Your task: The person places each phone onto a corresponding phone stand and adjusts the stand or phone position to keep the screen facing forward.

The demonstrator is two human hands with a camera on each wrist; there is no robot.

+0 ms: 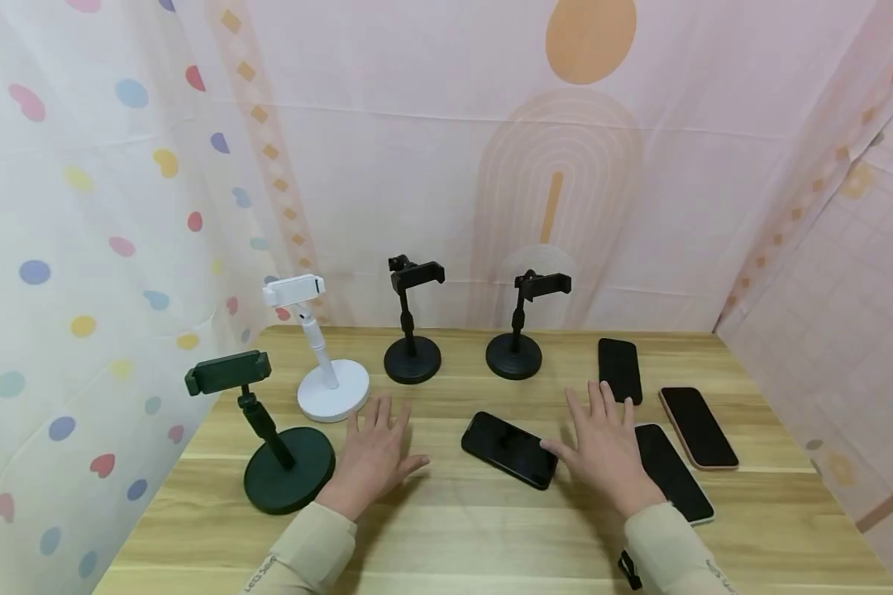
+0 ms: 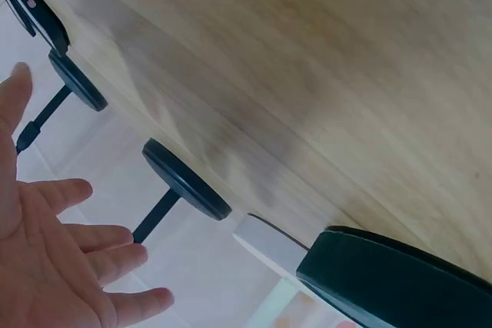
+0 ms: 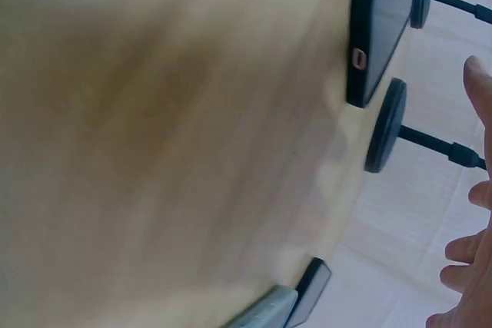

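Observation:
My left hand (image 1: 377, 440) is spread flat, palm down, low over the wooden table (image 1: 446, 537), between the dark green phone stand (image 1: 286, 473) and a black phone (image 1: 509, 449). My right hand (image 1: 604, 435) is also flat with straight fingers, and its thumb reaches toward that phone's right end. It partly covers another dark phone (image 1: 675, 475). Neither hand holds anything. In the left wrist view the open palm (image 2: 54, 266) shows, with the green base (image 2: 400, 278) close by. In the right wrist view the fingers (image 3: 470, 251) are straight near the black phone (image 3: 377, 32).
A white stand (image 1: 332, 388) and two black stands (image 1: 413, 359) (image 1: 514, 355) line the back of the table. A black phone (image 1: 619, 369) and a pink-rimmed phone (image 1: 698, 427) lie at the right. Curtains close in the back and both sides.

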